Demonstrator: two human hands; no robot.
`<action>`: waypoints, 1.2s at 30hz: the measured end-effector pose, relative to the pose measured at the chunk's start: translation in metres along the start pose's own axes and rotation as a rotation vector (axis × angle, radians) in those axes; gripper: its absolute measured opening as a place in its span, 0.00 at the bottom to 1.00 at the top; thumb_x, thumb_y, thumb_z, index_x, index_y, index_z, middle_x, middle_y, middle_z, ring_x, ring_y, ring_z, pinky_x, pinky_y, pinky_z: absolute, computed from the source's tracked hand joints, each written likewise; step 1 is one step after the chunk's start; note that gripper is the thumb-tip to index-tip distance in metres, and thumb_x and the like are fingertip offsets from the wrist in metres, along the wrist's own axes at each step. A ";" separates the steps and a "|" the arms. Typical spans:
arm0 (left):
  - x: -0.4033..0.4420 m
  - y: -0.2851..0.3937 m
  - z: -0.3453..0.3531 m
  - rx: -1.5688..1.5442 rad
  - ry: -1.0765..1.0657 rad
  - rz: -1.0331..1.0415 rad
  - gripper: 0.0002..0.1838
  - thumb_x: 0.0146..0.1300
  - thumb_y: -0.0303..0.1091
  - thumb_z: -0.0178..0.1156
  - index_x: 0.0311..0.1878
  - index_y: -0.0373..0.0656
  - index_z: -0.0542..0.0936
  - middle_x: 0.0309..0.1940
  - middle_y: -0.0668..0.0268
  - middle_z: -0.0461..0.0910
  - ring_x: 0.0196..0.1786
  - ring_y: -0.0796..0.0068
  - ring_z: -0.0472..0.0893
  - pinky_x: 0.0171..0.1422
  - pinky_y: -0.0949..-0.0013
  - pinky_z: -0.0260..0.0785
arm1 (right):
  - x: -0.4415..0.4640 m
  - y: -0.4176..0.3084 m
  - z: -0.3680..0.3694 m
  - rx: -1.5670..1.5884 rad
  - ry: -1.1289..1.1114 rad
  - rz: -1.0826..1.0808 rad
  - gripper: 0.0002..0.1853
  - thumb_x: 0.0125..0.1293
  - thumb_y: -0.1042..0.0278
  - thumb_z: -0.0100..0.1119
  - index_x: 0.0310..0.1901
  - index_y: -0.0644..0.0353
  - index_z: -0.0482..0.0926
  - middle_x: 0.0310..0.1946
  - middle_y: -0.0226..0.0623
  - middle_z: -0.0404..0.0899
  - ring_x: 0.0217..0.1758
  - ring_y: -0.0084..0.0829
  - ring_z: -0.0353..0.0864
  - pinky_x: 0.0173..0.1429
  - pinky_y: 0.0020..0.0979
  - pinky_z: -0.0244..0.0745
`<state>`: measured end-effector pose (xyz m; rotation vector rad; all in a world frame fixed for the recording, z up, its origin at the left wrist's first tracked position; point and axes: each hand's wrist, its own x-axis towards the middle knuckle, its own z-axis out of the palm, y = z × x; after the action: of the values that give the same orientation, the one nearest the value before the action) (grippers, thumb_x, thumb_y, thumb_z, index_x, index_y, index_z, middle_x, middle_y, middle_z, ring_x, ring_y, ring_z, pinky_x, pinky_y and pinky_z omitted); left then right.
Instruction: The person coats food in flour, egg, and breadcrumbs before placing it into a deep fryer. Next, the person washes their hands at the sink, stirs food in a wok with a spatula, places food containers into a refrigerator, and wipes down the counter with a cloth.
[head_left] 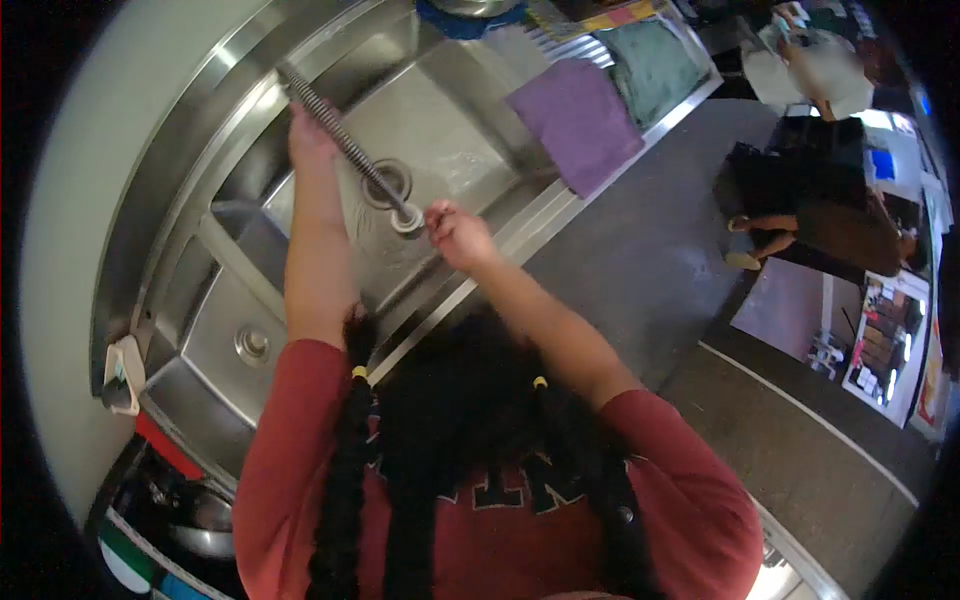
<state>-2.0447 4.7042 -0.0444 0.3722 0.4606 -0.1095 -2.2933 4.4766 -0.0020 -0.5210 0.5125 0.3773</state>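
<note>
Dark hair hangs, left fingers gripping hose, right fingers curled.

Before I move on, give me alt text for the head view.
A person's left hand is at a coiled spray hose over a steel sink, the right hand, curled, beside the nozzle. A purple cloth lies to the right.
</note>
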 end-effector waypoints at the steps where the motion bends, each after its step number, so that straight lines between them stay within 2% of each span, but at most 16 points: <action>1: -0.008 -0.008 0.000 0.019 0.001 -0.035 0.11 0.69 0.34 0.51 0.42 0.34 0.75 0.34 0.57 0.78 0.39 0.60 0.79 0.42 0.59 0.75 | -0.001 0.000 0.008 0.005 -0.012 0.016 0.23 0.39 0.89 0.42 0.41 0.59 0.72 0.40 0.34 0.73 0.41 0.30 0.71 0.43 0.27 0.68; 3: -0.017 -0.028 -0.026 0.042 0.000 -0.062 0.11 0.69 0.35 0.51 0.41 0.36 0.75 0.33 0.58 0.78 0.38 0.60 0.79 0.41 0.60 0.75 | -0.001 -0.004 0.025 0.172 0.127 -0.029 0.22 0.37 0.87 0.41 0.39 0.59 0.70 0.39 0.34 0.72 0.43 0.33 0.73 0.48 0.29 0.69; 4: -0.023 -0.042 -0.061 0.661 -0.243 -0.041 0.12 0.68 0.39 0.52 0.41 0.39 0.76 0.33 0.61 0.79 0.38 0.61 0.79 0.43 0.58 0.73 | 0.000 -0.003 0.027 0.174 0.117 -0.025 0.22 0.37 0.87 0.41 0.39 0.59 0.70 0.39 0.34 0.72 0.43 0.33 0.73 0.48 0.29 0.69; 6: -0.057 -0.086 -0.113 0.413 -0.316 -0.543 0.14 0.66 0.42 0.56 0.42 0.40 0.77 0.36 0.64 0.79 0.39 0.63 0.79 0.48 0.58 0.73 | 0.007 -0.003 0.026 0.135 0.143 -0.054 0.21 0.41 0.83 0.45 0.41 0.59 0.71 0.41 0.36 0.74 0.45 0.35 0.74 0.52 0.32 0.70; 8: -0.138 -0.088 -0.093 0.658 -0.474 -0.675 0.15 0.67 0.41 0.56 0.50 0.41 0.77 0.43 0.62 0.80 0.45 0.62 0.80 0.57 0.58 0.74 | 0.026 0.012 0.002 -0.040 0.113 -0.067 0.20 0.47 0.79 0.46 0.46 0.58 0.70 0.43 0.37 0.75 0.48 0.35 0.74 0.55 0.36 0.68; 10: -0.196 -0.091 -0.052 0.453 -0.048 -0.742 0.13 0.64 0.35 0.58 0.49 0.39 0.78 0.44 0.62 0.82 0.47 0.70 0.82 0.46 0.67 0.78 | 0.028 0.021 0.000 -0.216 0.104 -0.080 0.20 0.53 0.76 0.46 0.50 0.57 0.69 0.46 0.38 0.75 0.52 0.36 0.73 0.59 0.39 0.67; 12: -0.184 -0.118 -0.125 0.508 -0.038 -0.727 0.16 0.64 0.32 0.57 0.53 0.36 0.76 0.50 0.60 0.81 0.50 0.68 0.82 0.49 0.64 0.78 | 0.023 0.022 0.019 -0.044 0.253 0.016 0.16 0.59 0.69 0.49 0.50 0.58 0.70 0.45 0.37 0.76 0.53 0.35 0.73 0.61 0.43 0.65; 14: -0.209 -0.109 -0.106 0.449 0.018 -0.660 0.15 0.66 0.33 0.56 0.52 0.36 0.76 0.47 0.60 0.81 0.47 0.68 0.81 0.50 0.64 0.79 | 0.039 0.032 0.003 -0.041 0.247 -0.071 0.19 0.62 0.63 0.51 0.54 0.57 0.68 0.49 0.38 0.74 0.55 0.38 0.72 0.60 0.49 0.65; 16: -0.210 -0.109 -0.090 0.377 0.071 -0.591 0.15 0.68 0.35 0.55 0.51 0.35 0.76 0.44 0.59 0.80 0.45 0.68 0.81 0.51 0.65 0.79 | 0.042 0.022 -0.001 -0.110 0.241 -0.003 0.26 0.62 0.59 0.52 0.62 0.54 0.65 0.60 0.41 0.68 0.61 0.42 0.70 0.61 0.54 0.65; 17: -0.208 -0.104 -0.094 0.455 0.014 -0.597 0.13 0.67 0.33 0.56 0.50 0.34 0.77 0.42 0.59 0.81 0.43 0.68 0.82 0.49 0.65 0.80 | 0.035 0.017 0.007 -0.112 0.258 -0.013 0.35 0.61 0.54 0.54 0.69 0.51 0.58 0.72 0.44 0.52 0.69 0.50 0.62 0.63 0.62 0.62; 19: -0.206 -0.090 -0.094 0.533 -0.055 -0.608 0.12 0.66 0.31 0.57 0.48 0.34 0.77 0.41 0.59 0.81 0.41 0.68 0.82 0.47 0.64 0.80 | 0.028 0.006 0.021 -0.184 0.278 0.034 0.37 0.61 0.52 0.55 0.71 0.51 0.57 0.74 0.44 0.45 0.72 0.52 0.56 0.64 0.66 0.59; 21: -0.205 -0.081 -0.079 0.987 -0.112 -0.682 0.11 0.63 0.30 0.61 0.45 0.32 0.79 0.37 0.60 0.82 0.39 0.68 0.82 0.46 0.64 0.81 | 0.024 -0.003 0.024 -0.220 0.202 0.090 0.39 0.62 0.46 0.56 0.72 0.51 0.56 0.77 0.44 0.34 0.77 0.56 0.39 0.64 0.75 0.51; 25: -0.194 -0.081 -0.065 1.025 -0.147 -0.743 0.11 0.61 0.30 0.64 0.42 0.32 0.79 0.35 0.62 0.82 0.36 0.70 0.82 0.45 0.65 0.81 | 0.038 -0.010 0.013 -0.317 0.187 0.120 0.39 0.62 0.44 0.57 0.70 0.50 0.58 0.76 0.44 0.40 0.77 0.53 0.39 0.61 0.74 0.55; 28: -0.180 -0.087 -0.081 0.960 -0.105 -0.749 0.13 0.60 0.29 0.65 0.46 0.37 0.78 0.37 0.65 0.81 0.38 0.72 0.81 0.44 0.68 0.80 | 0.039 -0.025 0.027 -0.471 0.161 0.158 0.38 0.61 0.42 0.59 0.69 0.50 0.60 0.73 0.41 0.47 0.74 0.51 0.50 0.59 0.69 0.62; 30: -0.168 -0.095 -0.100 0.635 -0.038 -0.936 0.16 0.60 0.28 0.64 0.51 0.43 0.75 0.39 0.67 0.79 0.40 0.74 0.80 0.47 0.70 0.78 | 0.036 -0.034 0.032 -0.516 0.152 0.232 0.35 0.62 0.43 0.58 0.67 0.50 0.62 0.70 0.36 0.55 0.69 0.47 0.59 0.57 0.63 0.65; 36: -0.185 -0.082 -0.094 0.620 -0.197 -0.969 0.16 0.59 0.27 0.65 0.50 0.45 0.74 0.40 0.67 0.78 0.43 0.75 0.79 0.52 0.72 0.75 | 0.026 -0.024 0.033 -0.542 0.020 0.284 0.28 0.67 0.44 0.52 0.63 0.49 0.68 0.64 0.35 0.66 0.67 0.42 0.63 0.61 0.62 0.64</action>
<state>-2.2637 4.6668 -0.0658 0.7102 0.3701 -1.2400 -2.2487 4.4811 0.0177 -0.9798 0.5042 0.7937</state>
